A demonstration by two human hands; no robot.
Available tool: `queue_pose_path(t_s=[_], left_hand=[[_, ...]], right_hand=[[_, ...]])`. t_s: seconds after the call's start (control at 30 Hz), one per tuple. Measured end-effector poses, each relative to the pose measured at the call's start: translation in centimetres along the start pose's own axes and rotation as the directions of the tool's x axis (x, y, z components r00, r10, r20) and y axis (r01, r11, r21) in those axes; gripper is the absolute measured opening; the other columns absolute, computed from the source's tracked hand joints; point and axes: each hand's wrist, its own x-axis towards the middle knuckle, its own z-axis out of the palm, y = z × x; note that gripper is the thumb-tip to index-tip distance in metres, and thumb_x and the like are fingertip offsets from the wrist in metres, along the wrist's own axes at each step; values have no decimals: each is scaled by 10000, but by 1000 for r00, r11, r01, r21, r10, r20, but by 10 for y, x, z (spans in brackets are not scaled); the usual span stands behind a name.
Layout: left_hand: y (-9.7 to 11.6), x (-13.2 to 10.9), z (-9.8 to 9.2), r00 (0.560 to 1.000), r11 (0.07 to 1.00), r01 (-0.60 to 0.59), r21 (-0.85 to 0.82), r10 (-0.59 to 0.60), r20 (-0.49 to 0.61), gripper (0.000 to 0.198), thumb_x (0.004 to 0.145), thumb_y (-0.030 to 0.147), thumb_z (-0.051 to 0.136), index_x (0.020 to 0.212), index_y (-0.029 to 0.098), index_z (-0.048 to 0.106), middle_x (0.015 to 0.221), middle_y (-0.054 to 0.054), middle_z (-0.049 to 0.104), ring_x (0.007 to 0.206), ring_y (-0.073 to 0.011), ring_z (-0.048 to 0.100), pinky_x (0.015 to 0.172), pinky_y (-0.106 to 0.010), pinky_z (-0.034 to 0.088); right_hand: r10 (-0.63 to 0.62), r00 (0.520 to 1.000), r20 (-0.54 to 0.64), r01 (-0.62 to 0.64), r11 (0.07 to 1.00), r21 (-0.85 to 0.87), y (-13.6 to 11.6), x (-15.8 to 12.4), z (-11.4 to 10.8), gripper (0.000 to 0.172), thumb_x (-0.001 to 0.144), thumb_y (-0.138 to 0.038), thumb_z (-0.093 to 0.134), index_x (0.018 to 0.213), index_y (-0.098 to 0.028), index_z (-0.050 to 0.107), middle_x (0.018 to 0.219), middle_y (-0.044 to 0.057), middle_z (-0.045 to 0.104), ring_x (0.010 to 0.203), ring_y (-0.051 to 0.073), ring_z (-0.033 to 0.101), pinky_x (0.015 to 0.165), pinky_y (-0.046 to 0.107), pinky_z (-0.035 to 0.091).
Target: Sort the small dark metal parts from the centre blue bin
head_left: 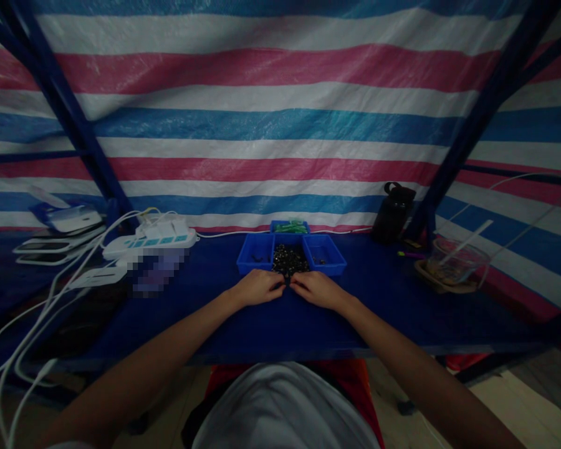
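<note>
Head cam is looking forward and down from above the grey shirt, facing the striped sheet across the nearby desk.

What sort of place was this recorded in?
Probably a makeshift small-parts workstation: blue trays around a heap of small dark pieces, on a blue table backed by striped plastic sheeting.

Blue, white and crimson stripes cross the sheeting; the surface is dark blue. The trays are brighter blue, the small parts blackish with pale glints, the power strip white and light blue.
</note>
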Motion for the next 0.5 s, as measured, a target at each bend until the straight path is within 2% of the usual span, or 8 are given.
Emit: queue_pose_path(t_s=[0.23, 0.5], left_hand=[[-2, 0, 1, 999, 1000, -7, -22, 6, -39, 124, 888, 274, 479, 856, 184, 558, 802, 7, 621, 683, -112, 577, 579, -203, 360], [-3, -1, 3, 993, 991, -111, -74, 107, -59, 181, 937, 289, 413, 979, 201, 566, 914, -7, 598, 813, -114, 586, 691, -192, 412]], right_hand=[[-39, 999, 16, 38, 999, 10, 0, 0, 1, 204, 933, -251, 432, 897, -159, 611, 854, 55, 667, 795, 151, 612, 718, 235, 407], [-66, 998, 10, 66, 998, 23, 1, 0, 3, 254, 955, -270, 401, 964, -163, 631, 896, 64, 673, 838, 163, 621, 767, 254, 430]])
